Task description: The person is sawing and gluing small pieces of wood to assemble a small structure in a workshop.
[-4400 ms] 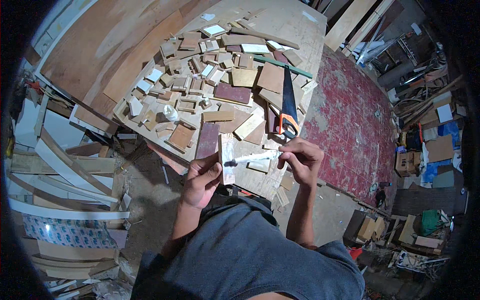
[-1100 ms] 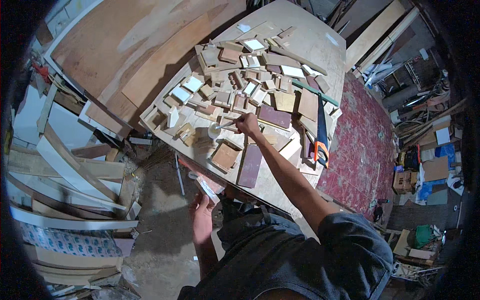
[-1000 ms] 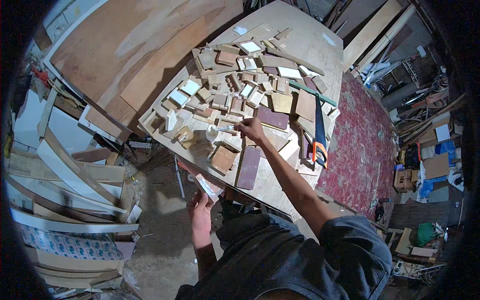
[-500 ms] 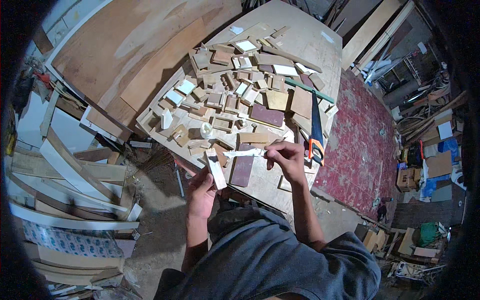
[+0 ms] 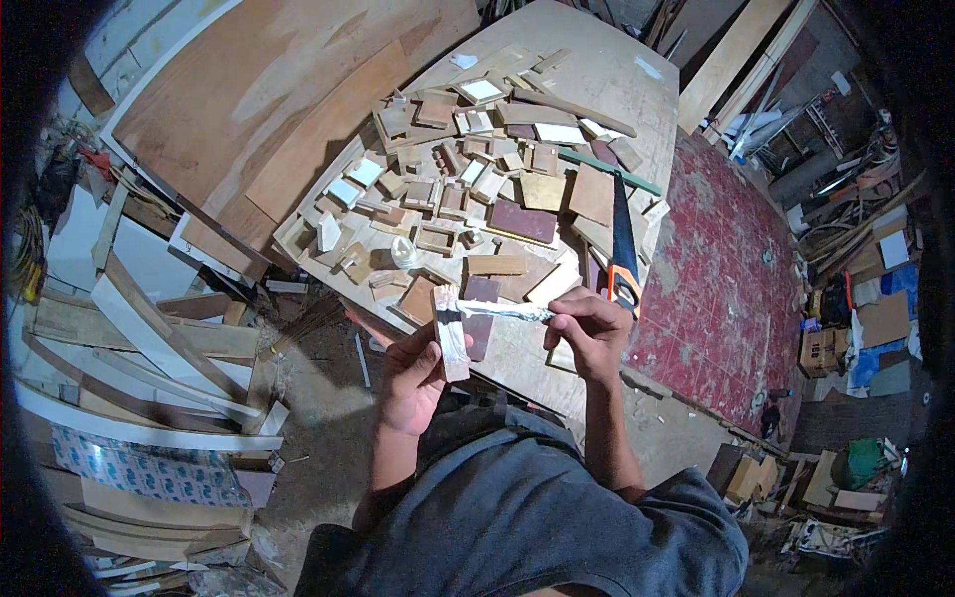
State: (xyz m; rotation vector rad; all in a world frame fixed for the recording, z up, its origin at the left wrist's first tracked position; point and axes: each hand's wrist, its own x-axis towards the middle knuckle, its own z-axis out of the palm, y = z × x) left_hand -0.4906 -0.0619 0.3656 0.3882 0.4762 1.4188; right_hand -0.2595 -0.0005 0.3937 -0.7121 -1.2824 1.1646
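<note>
My left hand [image 5: 413, 383] is closed around a short, pale wood block [image 5: 453, 348], held upright off the table's near edge. White, wet-looking smears run along the block's face, with a dark patch near its upper part. Between the thumb and fingers of my right hand [image 5: 589, 333] is a thin stick [image 5: 502, 310] coated in white paste. Its far end touches the block, or lies right over it, beside the dark patch. A small open jar [image 5: 403, 252] with white stuff inside stands on the table just beyond my left hand.
Many wood offcuts and small box-like wooden pieces [image 5: 438, 237] cover the plywood table [image 5: 637, 95]. A handsaw [image 5: 624, 239] with an orange and black handle lies at the right. Large boards [image 5: 269, 109] lean at the left, above stacked strips [image 5: 149, 423].
My left hand has brought the block rightward and turned it more upright. The stick now meets the block's upper part, and more white shows on its face. My right hand has shifted slightly right and nearer.
</note>
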